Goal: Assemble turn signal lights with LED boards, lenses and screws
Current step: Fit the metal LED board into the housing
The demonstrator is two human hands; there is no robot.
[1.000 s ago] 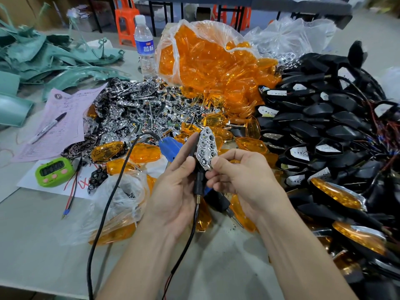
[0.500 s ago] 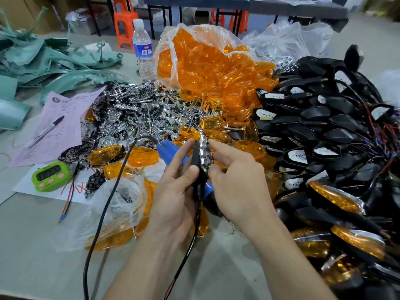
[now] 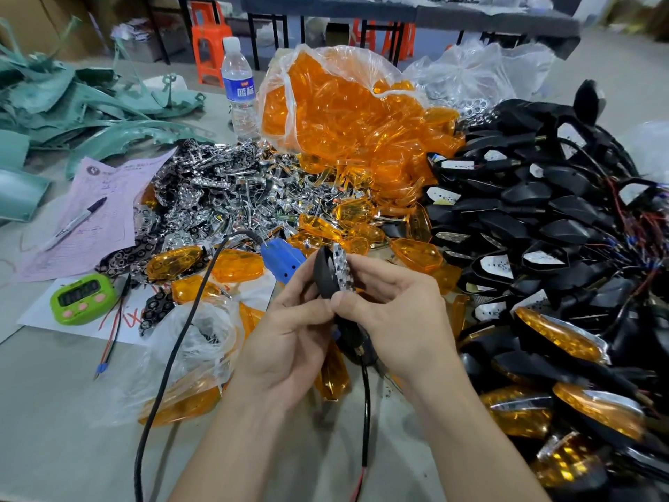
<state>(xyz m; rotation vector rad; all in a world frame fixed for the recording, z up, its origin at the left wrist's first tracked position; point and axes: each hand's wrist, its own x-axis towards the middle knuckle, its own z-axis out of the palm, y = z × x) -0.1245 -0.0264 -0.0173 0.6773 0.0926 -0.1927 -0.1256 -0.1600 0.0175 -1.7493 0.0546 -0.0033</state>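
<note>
Grey surface [image 3: 54,411] carries a bag of orange lenses [image 3: 344,114] far off, with black housings [image 3: 543,219] heaped right. Near centre, the left hand [image 3: 286,342] grasps a black signal shell [image 3: 325,277] in its fingers, while the right hand [image 3: 398,320] pinches the chrome LED board [image 3: 342,269] against it.

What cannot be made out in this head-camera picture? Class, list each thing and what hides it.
All head view.
1. Seating of the chrome reflector in the black housing: seen edge-on, the left hand and right hand covering its lower end.
2. Digits on the green timer: too small.
3. Writing on the pink form: too small.
4. Far end of the housing cable: cut off by the bottom edge.
</note>
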